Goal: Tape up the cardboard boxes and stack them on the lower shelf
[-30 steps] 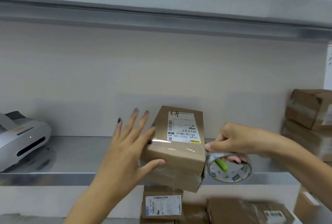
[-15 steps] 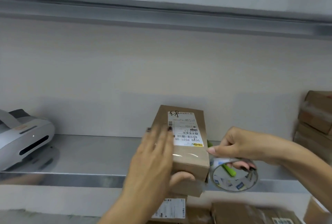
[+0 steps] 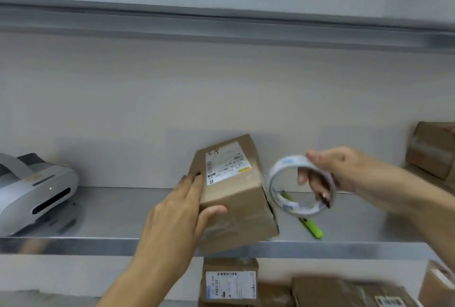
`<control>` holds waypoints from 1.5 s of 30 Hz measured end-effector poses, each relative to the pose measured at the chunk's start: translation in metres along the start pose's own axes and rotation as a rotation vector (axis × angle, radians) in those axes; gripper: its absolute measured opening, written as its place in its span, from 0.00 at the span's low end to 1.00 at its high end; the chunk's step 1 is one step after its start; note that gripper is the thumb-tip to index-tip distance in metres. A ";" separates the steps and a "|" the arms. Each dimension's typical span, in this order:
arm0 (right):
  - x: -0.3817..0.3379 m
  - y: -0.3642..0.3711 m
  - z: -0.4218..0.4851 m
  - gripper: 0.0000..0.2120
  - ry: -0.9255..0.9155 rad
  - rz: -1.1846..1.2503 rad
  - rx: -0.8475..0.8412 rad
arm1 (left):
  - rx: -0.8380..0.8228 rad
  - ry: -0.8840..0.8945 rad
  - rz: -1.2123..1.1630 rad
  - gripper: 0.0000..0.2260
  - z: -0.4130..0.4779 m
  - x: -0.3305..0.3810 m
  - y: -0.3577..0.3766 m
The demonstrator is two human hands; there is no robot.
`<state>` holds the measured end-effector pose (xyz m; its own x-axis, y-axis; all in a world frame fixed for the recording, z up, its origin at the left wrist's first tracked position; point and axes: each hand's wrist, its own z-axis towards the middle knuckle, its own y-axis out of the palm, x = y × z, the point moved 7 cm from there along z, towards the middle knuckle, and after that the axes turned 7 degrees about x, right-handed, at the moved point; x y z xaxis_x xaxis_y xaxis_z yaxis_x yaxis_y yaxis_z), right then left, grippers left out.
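Hiding box [image 3: 234,198] side: left hand [image 3: 172,223]

The box [image 3: 234,198] has swung round in my left hand [image 3: 177,213]. Its labelled top now slants away to the right, and its right end shows a dark gap. That hand has slid off the top to the left side and grips with the thumb on the near face. My right hand [image 3: 344,171] has lifted the tape roll [image 3: 293,207] off the box, fingers through its core. This uncovers the green marker [image 3: 311,229] just below that hold.
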<state>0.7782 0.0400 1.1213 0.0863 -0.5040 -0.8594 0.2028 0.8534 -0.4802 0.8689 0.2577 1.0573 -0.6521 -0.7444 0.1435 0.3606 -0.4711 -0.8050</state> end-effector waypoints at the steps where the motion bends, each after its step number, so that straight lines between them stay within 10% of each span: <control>1: -0.014 -0.006 0.002 0.30 -0.068 0.067 0.027 | 0.044 -0.047 -0.081 0.41 -0.002 -0.001 0.001; 6: -0.074 0.021 0.037 0.22 -0.186 0.014 -0.006 | -0.113 -0.253 -0.637 0.35 -0.017 0.019 0.054; 11: -0.093 0.054 0.061 0.19 -0.173 -0.116 -0.096 | -0.105 -0.107 -0.997 0.44 0.008 0.017 0.045; 17: -0.092 0.059 0.062 0.23 -0.123 -0.166 -0.202 | 0.011 0.084 -1.193 0.24 0.045 0.029 0.030; 38: 0.013 -0.015 0.025 0.23 0.253 -0.577 -0.113 | 0.098 0.176 -0.910 0.23 0.045 0.021 0.025; 45: 0.019 -0.012 0.027 0.26 0.244 -0.505 -0.109 | -0.001 0.669 -0.356 0.32 0.048 0.067 -0.015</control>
<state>0.8035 0.0168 1.1157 -0.2259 -0.8187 -0.5279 0.0578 0.5297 -0.8462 0.8517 0.1917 1.1070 -0.9947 -0.1015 0.0154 0.0521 -0.6284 -0.7761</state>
